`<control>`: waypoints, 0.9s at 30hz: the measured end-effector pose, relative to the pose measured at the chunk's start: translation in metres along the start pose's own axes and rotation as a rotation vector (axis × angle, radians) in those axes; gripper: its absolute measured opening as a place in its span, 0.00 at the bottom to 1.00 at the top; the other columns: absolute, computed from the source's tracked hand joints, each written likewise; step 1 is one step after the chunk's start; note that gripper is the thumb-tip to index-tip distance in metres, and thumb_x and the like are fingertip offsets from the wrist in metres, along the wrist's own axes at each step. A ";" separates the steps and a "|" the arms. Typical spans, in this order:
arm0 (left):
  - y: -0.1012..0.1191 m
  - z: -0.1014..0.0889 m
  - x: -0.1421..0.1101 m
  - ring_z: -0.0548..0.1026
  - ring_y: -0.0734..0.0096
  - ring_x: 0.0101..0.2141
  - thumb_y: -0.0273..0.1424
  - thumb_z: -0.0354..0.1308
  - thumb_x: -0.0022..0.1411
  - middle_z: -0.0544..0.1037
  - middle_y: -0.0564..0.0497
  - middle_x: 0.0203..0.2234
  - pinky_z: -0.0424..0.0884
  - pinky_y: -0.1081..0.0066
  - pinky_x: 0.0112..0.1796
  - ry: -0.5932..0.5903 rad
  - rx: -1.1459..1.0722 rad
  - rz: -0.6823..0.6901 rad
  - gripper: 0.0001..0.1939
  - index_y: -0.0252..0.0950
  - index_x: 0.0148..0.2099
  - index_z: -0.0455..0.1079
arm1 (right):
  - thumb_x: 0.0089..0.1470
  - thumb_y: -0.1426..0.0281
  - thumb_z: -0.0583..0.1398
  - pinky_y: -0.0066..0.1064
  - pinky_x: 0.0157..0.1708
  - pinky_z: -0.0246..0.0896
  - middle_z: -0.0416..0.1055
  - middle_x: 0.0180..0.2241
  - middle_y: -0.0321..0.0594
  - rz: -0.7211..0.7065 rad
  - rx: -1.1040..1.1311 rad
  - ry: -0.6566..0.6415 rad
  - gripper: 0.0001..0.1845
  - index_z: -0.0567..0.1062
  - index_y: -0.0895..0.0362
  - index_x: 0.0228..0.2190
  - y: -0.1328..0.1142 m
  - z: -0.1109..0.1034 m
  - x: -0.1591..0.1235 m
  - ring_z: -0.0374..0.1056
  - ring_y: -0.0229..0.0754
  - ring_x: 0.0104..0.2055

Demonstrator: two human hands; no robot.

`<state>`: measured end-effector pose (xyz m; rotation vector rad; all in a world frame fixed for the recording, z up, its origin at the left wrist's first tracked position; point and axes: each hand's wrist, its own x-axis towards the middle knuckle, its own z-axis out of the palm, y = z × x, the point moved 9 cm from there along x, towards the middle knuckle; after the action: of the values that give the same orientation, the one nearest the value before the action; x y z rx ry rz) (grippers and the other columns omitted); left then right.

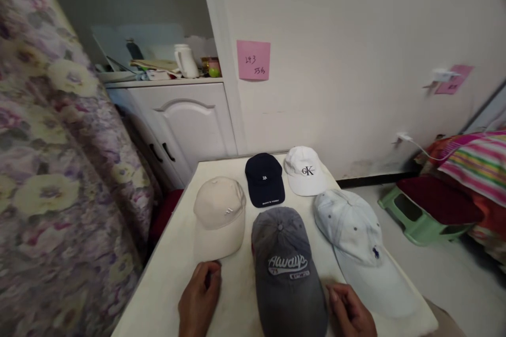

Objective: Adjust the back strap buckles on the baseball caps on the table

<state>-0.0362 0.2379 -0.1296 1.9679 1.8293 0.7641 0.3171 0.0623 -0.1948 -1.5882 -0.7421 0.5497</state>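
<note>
My left hand (200,297) rests on the table in a loose fist, with nothing seen in it. Just beyond its knuckles is the brim of a beige baseball cap (219,213). A dark grey cap (282,295) lettered "Always" lies between my hands, its brim towards me. Right of that brim, my right hand (351,309) has its fingers curled together and shows nothing held. A pale blue cap (351,231) with a small dark emblem lies beyond it. Farther back are a navy cap (264,179) and a white cap (304,171) with black letters.
The cream table (158,287) stands against a wall (336,63) bearing a pink note (253,60). A flowered curtain (59,168) hangs at left, beside a white cabinet (190,121) with a white jug (185,60) on top. At right is a green stool (422,221).
</note>
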 end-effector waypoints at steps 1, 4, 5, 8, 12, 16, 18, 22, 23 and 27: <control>0.001 0.000 0.001 0.75 0.66 0.31 0.38 0.50 0.64 0.78 0.55 0.33 0.67 0.72 0.31 0.002 0.001 0.003 0.10 0.43 0.36 0.70 | 0.55 0.48 0.58 0.27 0.26 0.64 0.76 0.24 0.39 -0.004 -0.008 -0.007 0.23 0.79 0.55 0.30 0.000 0.000 0.001 0.71 0.44 0.27; 0.003 -0.003 0.002 0.76 0.66 0.30 0.40 0.50 0.64 0.79 0.55 0.31 0.68 0.72 0.31 0.025 -0.022 0.007 0.11 0.43 0.35 0.70 | 0.56 0.50 0.59 0.28 0.27 0.64 0.75 0.25 0.39 -0.021 -0.007 -0.063 0.22 0.79 0.55 0.30 -0.001 0.000 0.004 0.70 0.44 0.28; 0.002 -0.003 0.002 0.76 0.65 0.29 0.40 0.50 0.63 0.79 0.55 0.31 0.68 0.72 0.31 0.033 -0.033 -0.002 0.11 0.43 0.36 0.71 | 0.56 0.50 0.59 0.28 0.28 0.65 0.75 0.25 0.39 -0.025 -0.001 -0.084 0.21 0.79 0.55 0.30 -0.002 0.001 0.005 0.70 0.44 0.28; -0.002 -0.005 0.001 0.76 0.64 0.29 0.41 0.52 0.62 0.79 0.55 0.29 0.68 0.72 0.30 0.044 -0.060 -0.041 0.11 0.42 0.36 0.72 | 0.57 0.51 0.58 0.29 0.29 0.65 0.74 0.25 0.39 -0.020 0.017 -0.109 0.21 0.78 0.56 0.31 -0.005 0.000 0.007 0.69 0.44 0.28; -0.004 -0.005 0.002 0.76 0.64 0.28 0.42 0.51 0.61 0.78 0.55 0.26 0.68 0.72 0.30 0.019 -0.074 -0.061 0.12 0.42 0.37 0.72 | 0.57 0.52 0.58 0.29 0.30 0.64 0.73 0.25 0.39 -0.016 0.034 -0.095 0.20 0.77 0.56 0.31 -0.007 -0.001 0.007 0.69 0.44 0.29; -0.009 0.001 0.003 0.76 0.64 0.28 0.43 0.49 0.63 0.77 0.57 0.24 0.67 0.72 0.28 -0.055 -0.018 -0.129 0.13 0.43 0.38 0.71 | 0.58 0.53 0.58 0.28 0.29 0.63 0.72 0.24 0.37 -0.011 0.034 -0.082 0.20 0.77 0.57 0.31 -0.011 0.001 0.008 0.68 0.43 0.28; -0.011 0.004 0.003 0.76 0.64 0.27 0.43 0.48 0.64 0.76 0.57 0.23 0.66 0.73 0.28 -0.084 0.004 -0.135 0.13 0.44 0.39 0.71 | 0.58 0.53 0.58 0.28 0.28 0.62 0.71 0.23 0.37 -0.003 0.031 -0.079 0.20 0.77 0.57 0.31 -0.014 0.001 0.009 0.67 0.43 0.27; -0.010 0.006 0.002 0.76 0.64 0.27 0.43 0.48 0.64 0.76 0.57 0.22 0.65 0.73 0.28 -0.108 0.017 -0.112 0.13 0.44 0.39 0.70 | 0.58 0.52 0.58 0.28 0.27 0.62 0.70 0.22 0.36 0.008 0.033 -0.092 0.21 0.78 0.57 0.32 -0.016 0.001 0.009 0.66 0.42 0.26; -0.010 0.006 0.002 0.76 0.64 0.27 0.43 0.48 0.64 0.76 0.57 0.22 0.65 0.73 0.28 -0.111 0.021 -0.110 0.13 0.44 0.39 0.71 | 0.58 0.52 0.58 0.28 0.27 0.62 0.70 0.22 0.36 0.012 0.034 -0.097 0.21 0.78 0.57 0.33 -0.014 0.000 0.009 0.67 0.42 0.26; -0.006 0.005 0.000 0.76 0.64 0.26 0.43 0.49 0.64 0.76 0.57 0.21 0.65 0.74 0.27 -0.114 0.038 -0.108 0.13 0.44 0.38 0.71 | 0.58 0.52 0.58 0.28 0.28 0.63 0.70 0.23 0.37 0.029 0.032 -0.094 0.21 0.78 0.57 0.33 -0.007 -0.001 0.009 0.67 0.43 0.27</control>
<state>-0.0385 0.2389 -0.1371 1.8774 1.8768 0.5765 0.3227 0.0681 -0.1869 -1.5538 -0.7772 0.6583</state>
